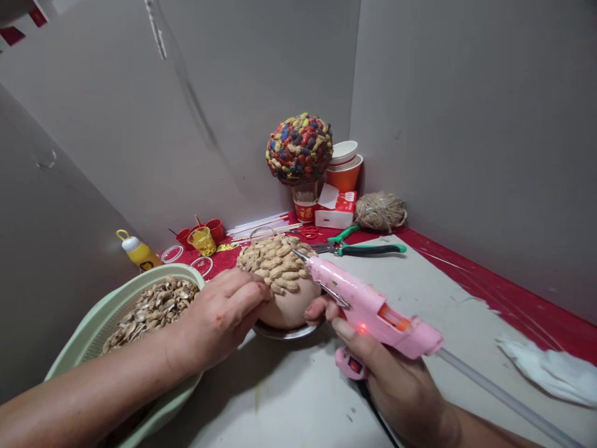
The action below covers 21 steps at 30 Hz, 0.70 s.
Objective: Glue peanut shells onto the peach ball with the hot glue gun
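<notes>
A pale round ball (289, 309) sits in a shallow metal bowl (286, 333); peanut shells (280, 264) cover its upper part, while the lower front is bare. My left hand (228, 311) lies against the ball's left side, fingers closed and curled, their tips hidden behind the hand. In my right hand (392, 367) is a pink hot glue gun (359, 292), gripped with a red light glowing on its side. Its metal nozzle points left over the shells, and a long clear glue stick (494, 376) runs out of its back.
At left stands a green basket (88, 317) of peanut shells. Behind are a yellow bottle (140, 252), small paint cups (203, 241), a multicoloured ball tree (301, 149), paper cups (345, 171), twine (381, 211) and green-handled pliers (368, 249). White tissue (550, 370) lies at right.
</notes>
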Tool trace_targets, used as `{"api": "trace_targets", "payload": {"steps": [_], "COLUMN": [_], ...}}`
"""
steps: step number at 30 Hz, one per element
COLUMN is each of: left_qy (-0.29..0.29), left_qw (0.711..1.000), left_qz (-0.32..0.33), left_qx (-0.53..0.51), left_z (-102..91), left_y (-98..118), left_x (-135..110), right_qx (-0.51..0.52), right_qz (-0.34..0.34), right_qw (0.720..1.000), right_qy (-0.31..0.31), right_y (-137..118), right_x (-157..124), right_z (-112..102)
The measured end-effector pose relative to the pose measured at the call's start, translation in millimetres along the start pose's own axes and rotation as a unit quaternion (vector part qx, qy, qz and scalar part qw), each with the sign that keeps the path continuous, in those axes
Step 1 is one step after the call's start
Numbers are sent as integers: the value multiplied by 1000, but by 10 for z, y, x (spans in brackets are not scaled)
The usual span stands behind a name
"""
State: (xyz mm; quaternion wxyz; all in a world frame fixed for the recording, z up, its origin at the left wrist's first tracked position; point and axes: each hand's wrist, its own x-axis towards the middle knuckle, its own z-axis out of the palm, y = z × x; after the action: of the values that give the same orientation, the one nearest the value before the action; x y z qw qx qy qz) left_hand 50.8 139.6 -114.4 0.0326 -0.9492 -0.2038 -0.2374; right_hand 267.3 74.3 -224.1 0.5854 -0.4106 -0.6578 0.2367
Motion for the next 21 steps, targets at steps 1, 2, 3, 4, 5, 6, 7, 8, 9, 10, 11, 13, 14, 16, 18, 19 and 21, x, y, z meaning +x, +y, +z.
{"api": "trace_targets", "payload": {"steps": [1,2,3,4,5,6,7,8,9,10,11,13,14,16,18,19,21], "left_qy": [3,4,8,12,16,17,17,16,13,9,6,10,16,26,28,25,25], "left_qw": [1000,1000,1000,1000,1000,999,1000,1000,1000,1000,1000,1000,1000,999,998,998,997], "left_qz": [-5,-10,-13,-14,-14,-12,-8,-2,3,6,6,-7,-18,-41,-53,-57,-67], "left_qx": [1,5,11,18,23,26,24,19,11,2,-6,-18,-21,-22,-22,-24,-29], "left_z": [3,4,4,2,-1,-5,-11,-18,-25,-31,-37,-41,-41,-35,-28,-24,-17], "left_y": [18,32,42,48,51,50,47,43,38,35,32,28,26,24,19,17,14], "left_x": [12,26,38,48,55,56,53,46,36,24,12,-10,-16,-21,-18,-15,-13], "right_qx": [9,18,31,48,66,80,92,100,104,105,105,103,102,102,101,97,89], "right_qz": [17,38,62,91,117,135,146,152,156,157,159,165,167,169,163,158,147], "right_qw": [1000,999,997,995,991,987,985,983,982,982,982,981,981,980,981,982,984], "right_qy": [5,8,12,16,18,15,13,12,10,5,3,0,2,17,28,34,44], "right_y": [-17,-37,-60,-84,-105,-122,-133,-138,-137,-132,-126,-114,-108,-88,-48,-20,37], "right_x": [5,11,18,25,31,36,39,41,42,42,43,42,39,24,-8,-28,-64], "right_z": [9,18,27,33,37,38,36,33,27,22,18,15,16,19,12,3,-21]}}
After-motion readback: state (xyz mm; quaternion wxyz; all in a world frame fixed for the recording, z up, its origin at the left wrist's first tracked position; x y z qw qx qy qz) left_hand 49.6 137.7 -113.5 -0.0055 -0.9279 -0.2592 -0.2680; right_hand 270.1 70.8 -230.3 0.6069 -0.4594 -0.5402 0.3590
